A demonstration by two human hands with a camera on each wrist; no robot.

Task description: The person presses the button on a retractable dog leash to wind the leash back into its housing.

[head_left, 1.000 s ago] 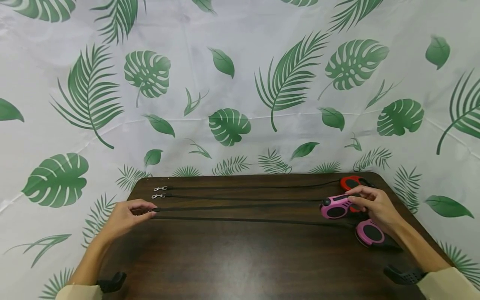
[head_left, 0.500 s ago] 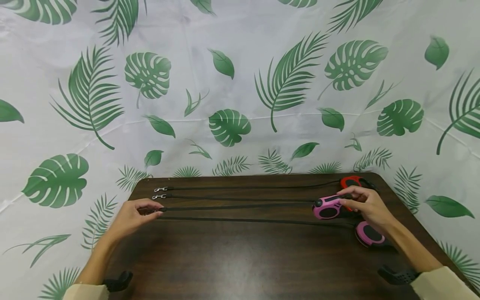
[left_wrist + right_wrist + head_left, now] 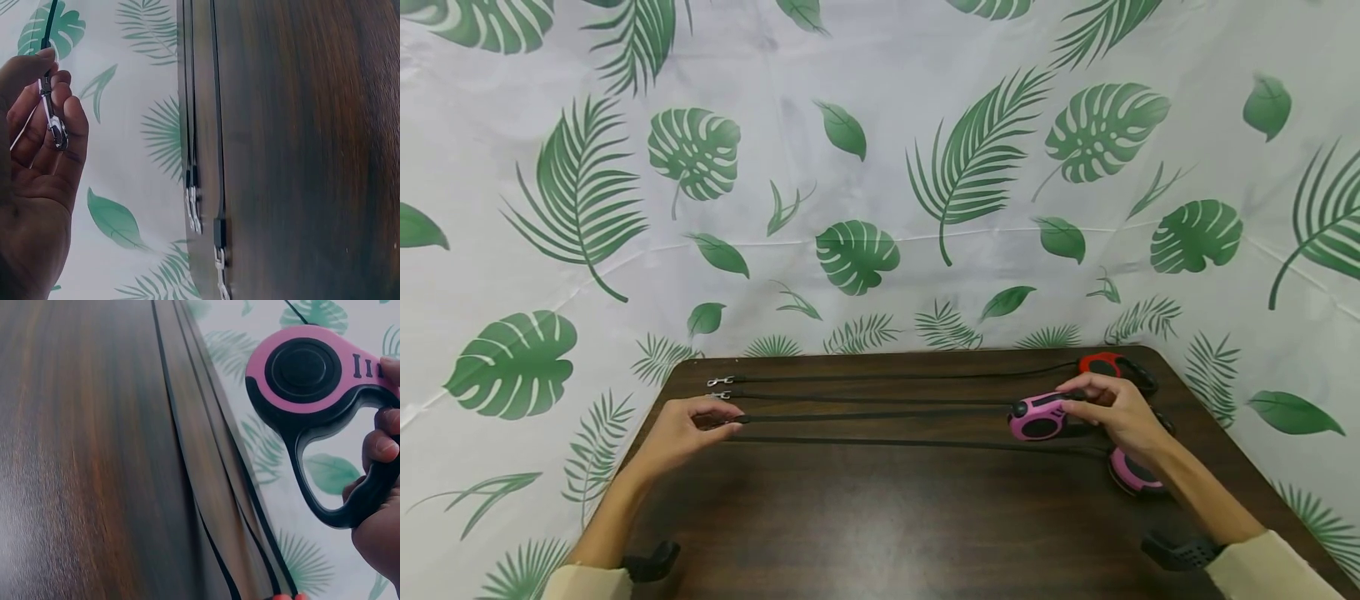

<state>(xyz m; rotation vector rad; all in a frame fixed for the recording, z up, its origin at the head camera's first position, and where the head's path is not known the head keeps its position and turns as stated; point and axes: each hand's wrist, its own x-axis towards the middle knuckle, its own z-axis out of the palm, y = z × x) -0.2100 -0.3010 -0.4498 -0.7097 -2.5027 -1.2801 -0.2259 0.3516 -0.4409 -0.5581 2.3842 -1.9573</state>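
My right hand (image 3: 1118, 417) grips the black looped handle of a pink and black retractable dog leash (image 3: 303, 365), held up over the table's right side. From its casing a thin black strap (image 3: 880, 415) runs across to my left hand (image 3: 694, 433). There, thumb and fingers pinch the strap's end, and the silver snap hook (image 3: 56, 128) hangs down in front of the palm. The strap stretches nearly straight between the two hands. Below the right forearm lies a second pink leash (image 3: 1129, 472), partly covered by the arm.
A red leash (image 3: 1099, 364) lies at the back right; another casing is mostly hidden behind my right hand. Three straps run leftward across the dark wood table (image 3: 880, 533), ending in snap hooks (image 3: 220, 269). A leaf-patterned cloth (image 3: 880, 167) hangs behind.
My hands have come closer together: the left has moved right with the snap hook, the right has moved left with the pink leash. The strap between them is shorter. The other leashes stay put.
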